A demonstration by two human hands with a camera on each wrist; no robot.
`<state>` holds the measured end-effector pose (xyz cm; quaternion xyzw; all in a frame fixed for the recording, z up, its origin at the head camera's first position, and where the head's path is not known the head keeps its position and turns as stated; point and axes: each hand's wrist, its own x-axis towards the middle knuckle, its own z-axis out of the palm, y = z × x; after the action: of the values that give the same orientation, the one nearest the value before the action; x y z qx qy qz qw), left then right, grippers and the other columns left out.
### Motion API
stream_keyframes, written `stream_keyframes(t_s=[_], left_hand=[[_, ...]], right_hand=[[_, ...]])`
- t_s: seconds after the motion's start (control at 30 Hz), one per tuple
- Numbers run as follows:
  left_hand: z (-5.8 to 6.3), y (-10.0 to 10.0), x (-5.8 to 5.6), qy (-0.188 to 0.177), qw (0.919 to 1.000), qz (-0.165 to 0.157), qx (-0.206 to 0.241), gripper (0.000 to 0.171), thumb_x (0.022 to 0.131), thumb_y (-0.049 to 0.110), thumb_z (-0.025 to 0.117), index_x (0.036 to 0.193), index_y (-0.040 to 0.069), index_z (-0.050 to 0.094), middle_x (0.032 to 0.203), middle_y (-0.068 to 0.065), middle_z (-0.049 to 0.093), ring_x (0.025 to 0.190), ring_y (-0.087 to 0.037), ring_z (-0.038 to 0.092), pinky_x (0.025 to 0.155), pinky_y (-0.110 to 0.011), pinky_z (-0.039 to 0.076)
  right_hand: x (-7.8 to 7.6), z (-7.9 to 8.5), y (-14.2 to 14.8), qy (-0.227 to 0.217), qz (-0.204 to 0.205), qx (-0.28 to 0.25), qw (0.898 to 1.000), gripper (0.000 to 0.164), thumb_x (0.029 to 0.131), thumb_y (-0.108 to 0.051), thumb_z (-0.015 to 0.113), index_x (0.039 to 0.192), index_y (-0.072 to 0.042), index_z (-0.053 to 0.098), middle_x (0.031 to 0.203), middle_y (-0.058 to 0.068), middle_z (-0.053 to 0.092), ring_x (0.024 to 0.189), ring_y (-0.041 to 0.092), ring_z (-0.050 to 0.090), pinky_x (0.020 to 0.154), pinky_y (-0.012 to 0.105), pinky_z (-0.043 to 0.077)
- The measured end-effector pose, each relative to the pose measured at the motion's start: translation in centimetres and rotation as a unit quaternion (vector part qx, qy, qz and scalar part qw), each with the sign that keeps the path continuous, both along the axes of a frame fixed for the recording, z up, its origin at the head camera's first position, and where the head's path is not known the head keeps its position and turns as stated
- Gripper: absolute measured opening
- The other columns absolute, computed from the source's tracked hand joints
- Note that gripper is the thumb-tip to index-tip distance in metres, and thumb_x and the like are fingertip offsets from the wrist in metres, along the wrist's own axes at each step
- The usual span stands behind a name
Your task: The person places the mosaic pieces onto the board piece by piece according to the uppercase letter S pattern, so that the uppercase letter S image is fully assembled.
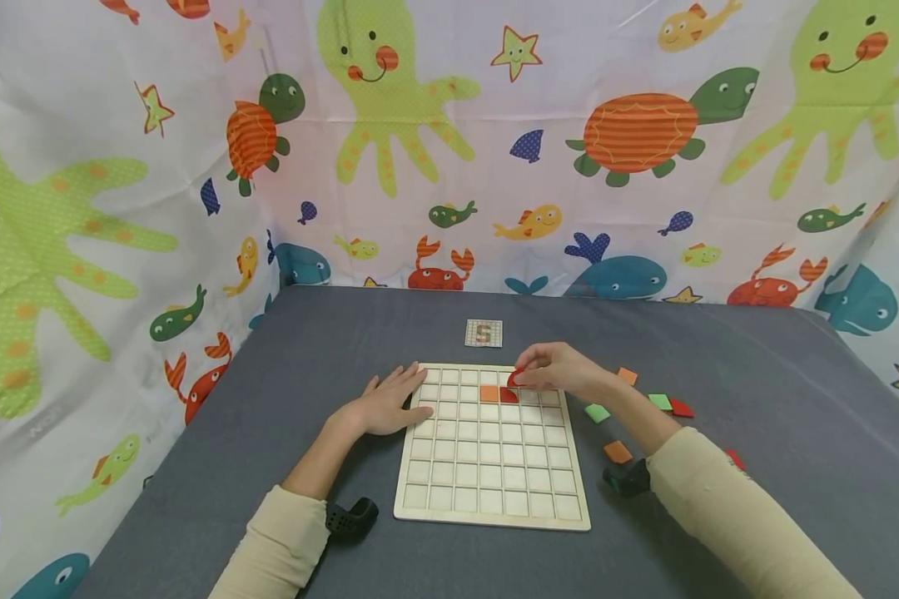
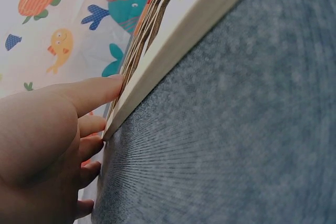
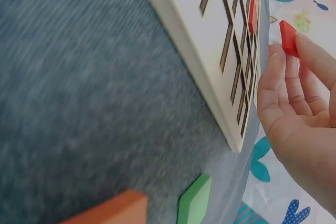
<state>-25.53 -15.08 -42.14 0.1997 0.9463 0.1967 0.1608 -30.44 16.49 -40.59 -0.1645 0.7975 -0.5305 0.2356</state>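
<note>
Red piece, its long axis slanting down rightward in the right wrist view, is pinched by the right hand; left hand, thumb and fingers apart, touches the board.

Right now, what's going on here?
A person's right hand pinches a red piece over the far part of a wooden grid board, while the left hand touches the board's left edge. One orange tile and one red tile sit in its squares. Green pieces, orange pieces and more red pieces lie on the grey table to the board's right. A small card lies beyond the board.
</note>
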Motion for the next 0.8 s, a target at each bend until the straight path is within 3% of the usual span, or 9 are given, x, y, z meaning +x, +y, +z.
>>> stream_keyframes(t_s=[0.3,0.8], left_hand=[[-0.1,0.1,0.1,0.003,1.0000,0.003,0.001,0.072,0.098,0.044,0.049,0.153,0.008,0.019,0.158,-0.011,0.012,0.143,-0.032,0.006,0.110,-0.058,0.003],[0.0,0.1,0.0,0.004,1.0000,0.006,-0.001,0.072,0.098,0.044,0.049,0.153,0.009,0.019,0.158,-0.010,0.012,0.144,-0.030,0.006,0.110,-0.057,0.003]], right_hand=[[0.1,0.2,-1.3,-0.006,0.017,0.012,1.000,0.034,0.090,-0.006,0.065,0.122,0.006,0.061,0.107,0.013,0.065,0.094,0.022,0.064,0.084,0.037,0.052],[-0.4,0.7,-2.8,0.032,0.027,0.063,0.997,0.017,0.089,-0.011,0.068,0.103,-0.002,0.070,0.085,0.010,0.068,0.074,0.024,0.058,0.071,0.035,0.050]])
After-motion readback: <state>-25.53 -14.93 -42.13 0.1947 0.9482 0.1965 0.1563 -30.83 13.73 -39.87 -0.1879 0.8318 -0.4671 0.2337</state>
